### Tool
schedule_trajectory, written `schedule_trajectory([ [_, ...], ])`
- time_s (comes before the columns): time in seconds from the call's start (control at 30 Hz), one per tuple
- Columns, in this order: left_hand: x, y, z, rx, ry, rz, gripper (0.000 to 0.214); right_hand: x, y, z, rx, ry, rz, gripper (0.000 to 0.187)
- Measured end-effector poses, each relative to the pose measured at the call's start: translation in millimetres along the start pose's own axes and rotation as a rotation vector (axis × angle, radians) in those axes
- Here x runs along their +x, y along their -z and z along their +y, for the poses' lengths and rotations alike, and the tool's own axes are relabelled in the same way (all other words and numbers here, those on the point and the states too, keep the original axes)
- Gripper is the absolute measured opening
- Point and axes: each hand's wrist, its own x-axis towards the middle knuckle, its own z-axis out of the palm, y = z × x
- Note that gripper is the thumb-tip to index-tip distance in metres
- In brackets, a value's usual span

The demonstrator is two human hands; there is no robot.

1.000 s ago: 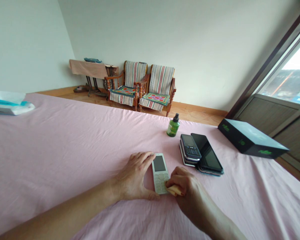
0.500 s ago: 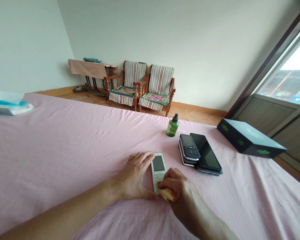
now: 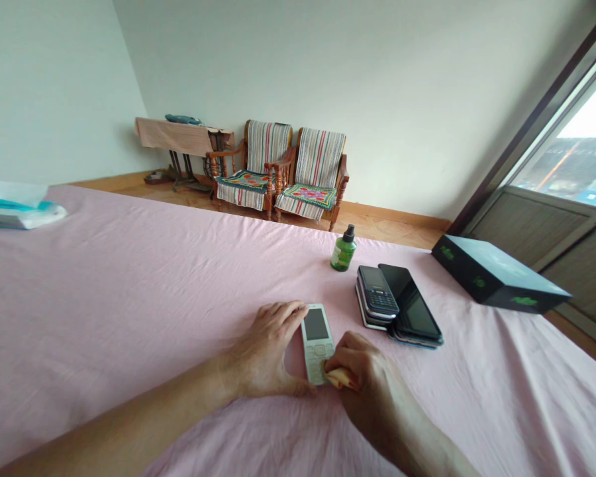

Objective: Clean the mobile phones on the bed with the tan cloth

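A white keypad phone [image 3: 318, 331] lies face up on the pink cloth, its screen toward the far side. My left hand [image 3: 271, 351] grips it by the ends, fingers at the top left corner and thumb at the bottom edge. Bunched in my right hand [image 3: 360, 368] is a small yellowish cloth [image 3: 342, 378], pressed against the lower right of the keypad. To the right, a dark keypad phone [image 3: 377, 291] tops one stack, and a black smartphone [image 3: 411, 305] tops another stack beside it.
Behind the phones stands a green spray bottle [image 3: 344, 254] with a black cap. A black box [image 3: 499, 273] sits at the right edge of the pink-covered surface [image 3: 169, 278]. A tissue pack [image 3: 22, 213] lies far left. Two wooden chairs [image 3: 310, 172] stand by the wall.
My right hand has moved slightly right and up with the cloth, exposing more of the keypad. My left hand keeps its hold, and the phone is nearly unmoved.
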Motion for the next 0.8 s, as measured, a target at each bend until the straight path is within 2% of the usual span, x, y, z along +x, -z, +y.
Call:
schedule_trajectory([
  [0.17,-0.7,-1.2,-1.1,0.004,-0.004,-0.008,0.104,1.3,5.2,7.0,-0.042,-0.004,0.028,0.029],
  [0.47,-1.2,-1.3,-0.3,0.004,-0.026,0.021,0.102,0.2,-8.9,-12.3,0.074,0.136,-0.048,0.027],
  [0.8,0.2,1.1,1.3,0.002,0.003,-0.025,0.107,-0.9,2.1,4.0,-0.072,0.025,0.061,0.029],
])
